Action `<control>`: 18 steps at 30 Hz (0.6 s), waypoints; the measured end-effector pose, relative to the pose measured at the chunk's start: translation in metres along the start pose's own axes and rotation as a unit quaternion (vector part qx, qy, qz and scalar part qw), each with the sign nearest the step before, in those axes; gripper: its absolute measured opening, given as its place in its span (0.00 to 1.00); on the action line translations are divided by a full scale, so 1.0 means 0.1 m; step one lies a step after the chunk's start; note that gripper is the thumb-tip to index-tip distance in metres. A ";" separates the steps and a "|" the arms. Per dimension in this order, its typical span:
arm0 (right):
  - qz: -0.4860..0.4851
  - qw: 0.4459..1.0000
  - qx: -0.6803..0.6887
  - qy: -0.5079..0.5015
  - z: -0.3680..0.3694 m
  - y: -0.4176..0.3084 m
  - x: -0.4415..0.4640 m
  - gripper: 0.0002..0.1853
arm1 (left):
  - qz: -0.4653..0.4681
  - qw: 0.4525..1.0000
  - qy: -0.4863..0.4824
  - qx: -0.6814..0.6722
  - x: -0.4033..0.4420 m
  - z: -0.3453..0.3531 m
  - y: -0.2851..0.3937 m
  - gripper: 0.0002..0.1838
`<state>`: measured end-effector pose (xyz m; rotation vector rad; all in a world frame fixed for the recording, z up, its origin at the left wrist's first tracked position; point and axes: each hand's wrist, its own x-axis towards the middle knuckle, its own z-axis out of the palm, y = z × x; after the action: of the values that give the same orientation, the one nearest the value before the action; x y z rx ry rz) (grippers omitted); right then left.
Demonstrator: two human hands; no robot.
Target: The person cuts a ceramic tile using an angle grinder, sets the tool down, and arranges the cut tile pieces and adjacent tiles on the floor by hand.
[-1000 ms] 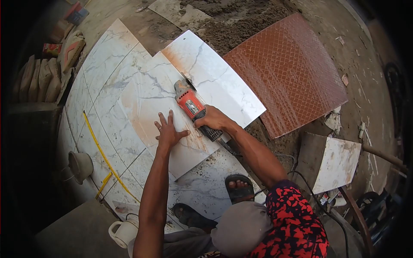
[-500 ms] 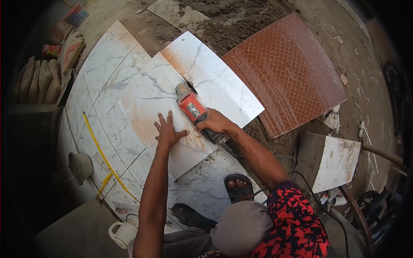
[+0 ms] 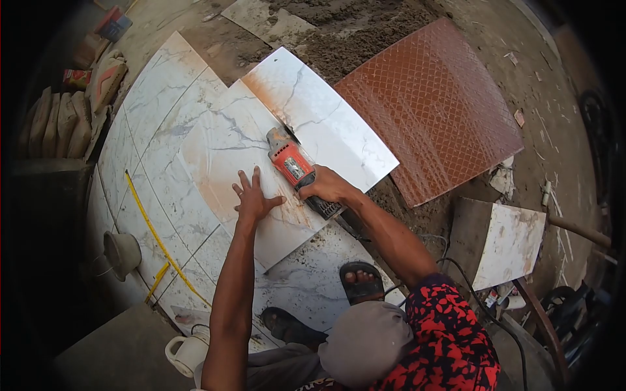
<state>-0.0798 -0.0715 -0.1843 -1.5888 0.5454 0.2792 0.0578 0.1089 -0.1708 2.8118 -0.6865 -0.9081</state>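
Note:
My right hand [image 3: 326,185] is wrapped round the black rear body of a red angle grinder [image 3: 291,163]. The grinder's grey head and disc lie along a straight line between the dusty left part of a white marbled tile [image 3: 235,153] and its brighter right part [image 3: 332,124]. Whether that line is a cut through the tile, I cannot tell. Flat on the dusty part, left of the grinder, rests my left hand [image 3: 255,201], its fingers spread and nothing in it. Orange-brown dust streaks the tile near the grinder.
A brown patterned tile [image 3: 437,111] lies at the right on soil. Beneath is white tiled flooring [image 3: 163,130]. A yellow measuring tape [image 3: 156,238], a small bucket [image 3: 122,254] and a white jug [image 3: 189,352] stand or lie left. A black cable [image 3: 479,300] runs at lower right.

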 end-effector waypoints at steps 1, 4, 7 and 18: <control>-0.003 1.000 -0.001 0.003 0.00 0.00 -0.01 0.27 | 0.001 1.000 0.001 0.000 0.00 0.00 0.00 0.66; 0.002 1.000 -0.005 0.010 0.02 0.05 0.00 0.27 | -0.001 1.000 0.001 0.004 0.00 0.00 0.01 0.66; -0.006 1.000 0.002 -0.007 0.01 0.05 -0.02 0.27 | -0.001 1.000 0.001 0.004 -0.02 -0.02 0.03 0.66; -0.011 1.000 0.007 0.003 0.01 0.01 -0.15 0.24 | -0.004 1.000 -0.001 0.006 -0.01 -0.02 0.03 0.66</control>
<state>-0.0932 -0.0682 -0.1774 -1.5817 0.5318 0.2536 0.0567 0.1072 -0.1682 2.8272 -0.6838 -0.9123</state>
